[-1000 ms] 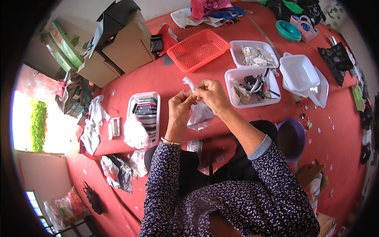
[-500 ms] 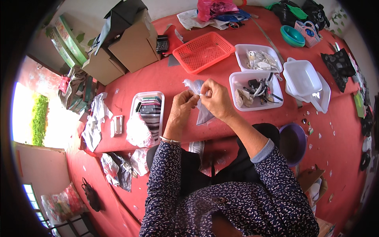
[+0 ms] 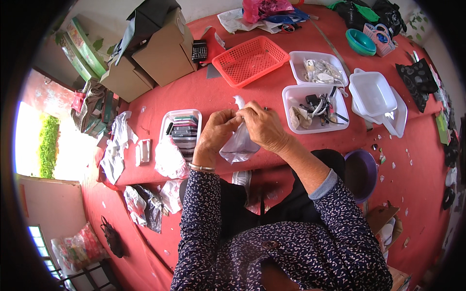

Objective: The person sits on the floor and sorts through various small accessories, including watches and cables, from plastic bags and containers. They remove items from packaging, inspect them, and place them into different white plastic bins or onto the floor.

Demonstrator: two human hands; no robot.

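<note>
- So both hands are up front, meeting fingertip to fingertip, with a whitish see-through plastic bag [image 3: 240, 146] between them. Going by the red mesh basket [image 3: 250, 63], the bag is on my side of it, hanging over the red-covered surface [image 3: 170, 99].
- Left hand [image 3: 218, 130]: thumb and fingers pressed together, pinching the bag's neck.
- Right hand [image 3: 264, 127]: same kind of pinch, right up against the left. Knuckles hide the exact spot, so I can't tell whether the plastic is twisted or looped in there.
- A wispy end pokes up past my fingertips, on the basket side; the fuller part droops toward me. Something greyish shows through, can't tell what.
- Tip, imo: pinch with the fingertips, not the whole fist, and let one grip anchor the neck while the other does the fiddly bit. Thin plastic probably tears if you yank, so go gentle.
- Leave enough loose end to hold, and let the belly hang slack.
- Mind the elbows: a white tub of dark cables [image 3: 297, 96] sits right of the basket and nearer me, and a white tub of flat cases [image 3: 180, 112] is off to its left, nearer me too.
</note>
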